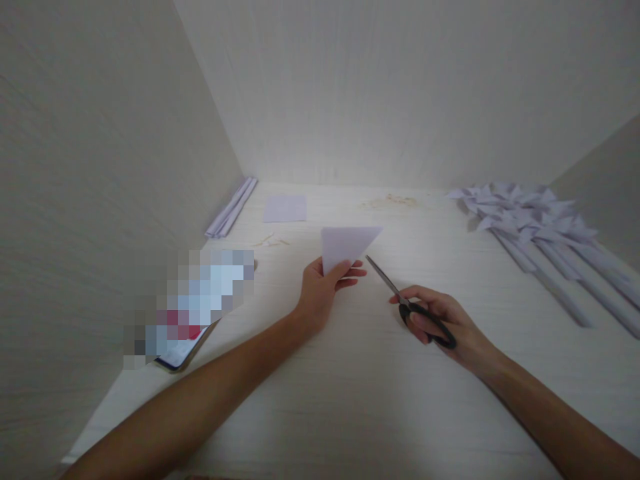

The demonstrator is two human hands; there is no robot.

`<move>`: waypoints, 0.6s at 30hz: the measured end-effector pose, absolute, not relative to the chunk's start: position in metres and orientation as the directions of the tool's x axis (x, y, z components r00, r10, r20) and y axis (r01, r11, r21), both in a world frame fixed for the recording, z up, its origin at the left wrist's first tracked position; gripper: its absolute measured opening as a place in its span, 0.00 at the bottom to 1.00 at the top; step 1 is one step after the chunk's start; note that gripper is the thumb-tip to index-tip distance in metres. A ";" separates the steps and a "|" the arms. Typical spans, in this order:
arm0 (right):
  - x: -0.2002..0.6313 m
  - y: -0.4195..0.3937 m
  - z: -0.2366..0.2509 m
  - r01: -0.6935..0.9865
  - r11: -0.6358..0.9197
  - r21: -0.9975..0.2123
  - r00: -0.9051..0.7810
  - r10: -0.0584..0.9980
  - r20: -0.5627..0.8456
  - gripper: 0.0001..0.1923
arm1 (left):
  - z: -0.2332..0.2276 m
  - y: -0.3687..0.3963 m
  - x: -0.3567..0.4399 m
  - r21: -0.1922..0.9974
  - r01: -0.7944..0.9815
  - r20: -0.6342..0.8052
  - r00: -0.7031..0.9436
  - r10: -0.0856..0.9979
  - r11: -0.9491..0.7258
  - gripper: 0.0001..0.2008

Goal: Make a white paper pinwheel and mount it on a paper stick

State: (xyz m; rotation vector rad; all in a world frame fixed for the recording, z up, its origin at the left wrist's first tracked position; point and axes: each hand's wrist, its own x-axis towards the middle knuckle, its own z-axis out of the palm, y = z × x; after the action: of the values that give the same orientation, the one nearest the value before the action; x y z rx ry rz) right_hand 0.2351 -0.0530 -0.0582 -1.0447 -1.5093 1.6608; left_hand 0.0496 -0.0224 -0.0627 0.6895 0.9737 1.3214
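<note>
Above the desk point(350, 400), the left hand point(320, 293) pinches a folded paper point(347, 245); right hand point(445, 323) grips scissors point(405, 303), blades together.

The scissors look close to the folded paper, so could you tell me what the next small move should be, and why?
Probably bring the scissors in the right hand up-left to the folded paper. The blades look nearly closed, their tip just short of the paper's right edge, not touching it, while the left hand pinches the paper's lower corner and holds it raised.
</note>
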 end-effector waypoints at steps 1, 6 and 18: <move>0.236 -0.052 -0.059 0.027 -0.111 -0.993 -0.457 0.883 -0.111 0.17 | -0.063 -0.022 0.050 0.870 -0.468 -0.189 -0.029 0.982 0.154 0.07; 0.238 -0.047 -0.056 -0.021 -0.054 -0.998 -0.312 0.949 -0.045 0.14 | -0.062 -0.022 0.050 0.876 -0.456 -0.189 -0.032 0.981 0.154 0.07; 0.247 0.013 -0.022 0.375 0.042 -0.926 -0.081 0.997 0.013 0.17 | -0.063 -0.023 0.048 0.871 -0.468 -0.159 0.023 0.987 0.151 0.07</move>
State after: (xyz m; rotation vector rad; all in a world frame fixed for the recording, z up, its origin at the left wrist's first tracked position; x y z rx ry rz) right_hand 0.2473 0.0133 -0.0222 -1.4283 -1.5624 1.0375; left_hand 0.0482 -0.0228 -0.0632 0.7270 0.9288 1.2961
